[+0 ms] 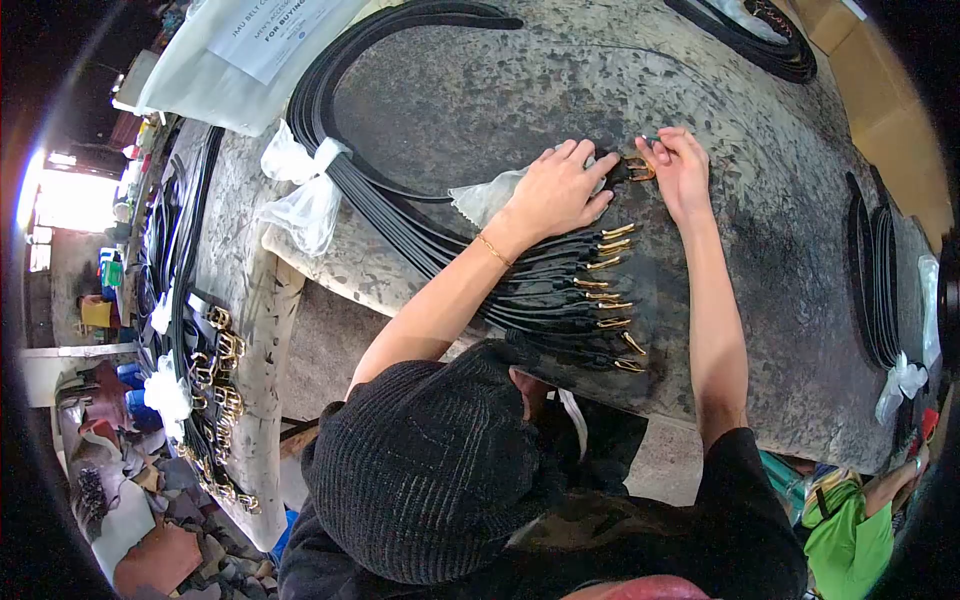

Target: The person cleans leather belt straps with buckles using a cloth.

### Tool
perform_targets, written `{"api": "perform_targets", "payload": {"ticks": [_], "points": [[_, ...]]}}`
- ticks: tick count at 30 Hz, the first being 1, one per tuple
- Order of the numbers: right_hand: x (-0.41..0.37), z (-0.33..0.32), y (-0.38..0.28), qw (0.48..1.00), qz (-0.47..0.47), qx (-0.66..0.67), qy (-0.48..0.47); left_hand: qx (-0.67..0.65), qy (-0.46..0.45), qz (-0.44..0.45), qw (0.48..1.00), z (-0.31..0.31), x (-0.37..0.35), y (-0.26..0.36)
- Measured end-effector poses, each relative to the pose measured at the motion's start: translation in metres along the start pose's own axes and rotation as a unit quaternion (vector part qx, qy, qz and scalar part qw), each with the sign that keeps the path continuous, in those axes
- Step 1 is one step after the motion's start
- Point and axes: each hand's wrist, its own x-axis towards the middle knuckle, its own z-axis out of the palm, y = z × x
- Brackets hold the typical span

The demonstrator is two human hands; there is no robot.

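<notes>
My left hand (563, 197) lies with spread fingers over the buckle end of a black belt, pressing it on the table. Clear plastic wrap (482, 203) shows beneath this hand. Just beyond its fingertips is a gold-coloured buckle (640, 168). My right hand (684, 172) is beside that buckle, its thumb and fingers pinching a small dark piece (652, 138), too small to name. Below my left hand, a row of black belts (540, 290) with gold buckles (605, 295) fans across the table. White plastic (322, 160) ties their strap bundle together at the left.
The worn, spotted table (780, 290) curves around me. A printed plastic bag (240, 60) lies at the upper left. More belt bundles (878, 290) lie right and upper right; buckled belts (215, 390) hang left. A black knit cap (430, 470) fills the lower middle. Someone in green (850, 530) is lower right.
</notes>
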Motion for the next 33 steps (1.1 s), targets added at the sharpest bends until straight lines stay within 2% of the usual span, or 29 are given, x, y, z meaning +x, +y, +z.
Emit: {"api": "perform_targets", "payload": {"ticks": [25, 31, 33], "points": [[-0.0001, 0.0007, -0.0002, 1.000, 0.003, -0.015, -0.006, -0.003, -0.001, -0.007, 1.000, 0.0012, -0.0008, -0.0010], [-0.0002, 0.0026, -0.0009, 1.000, 0.006, -0.008, -0.004, -0.074, 0.040, -0.009, 0.996, 0.0029, -0.0002, -0.0070], [0.0005, 0.0007, 0.0002, 1.000, 0.005, -0.006, -0.006, -0.094, 0.075, 0.015, 0.993, 0.0027, -0.0006, -0.0074]]}}
